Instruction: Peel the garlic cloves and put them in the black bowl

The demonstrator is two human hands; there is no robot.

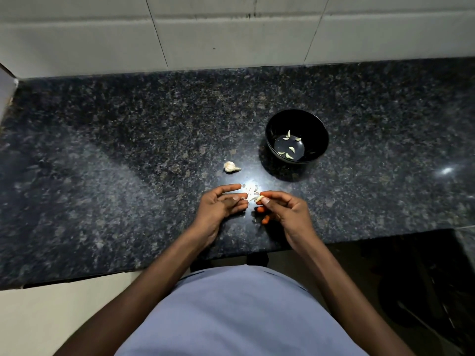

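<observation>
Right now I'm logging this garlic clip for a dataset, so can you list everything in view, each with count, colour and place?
black bowl: one, black, on the counter, right of centre.
peeled cloves: six, pale yellow-white, inside the bowl.
garlic piece: one, white, unpeeled, on the counter left of the bowl.
garlic skins: small heap, white, between the two hands.
clove: one, pale yellow, pinched in the right hand's fingertips.
counter: one, dark speckled stone.
wall tiles: pale grey, behind the counter.
shirt: one, light blue, bottom centre.
left hand: fingers curled, touching the skins; a grip cannot be told.
right hand: pinches the clove.
</observation>
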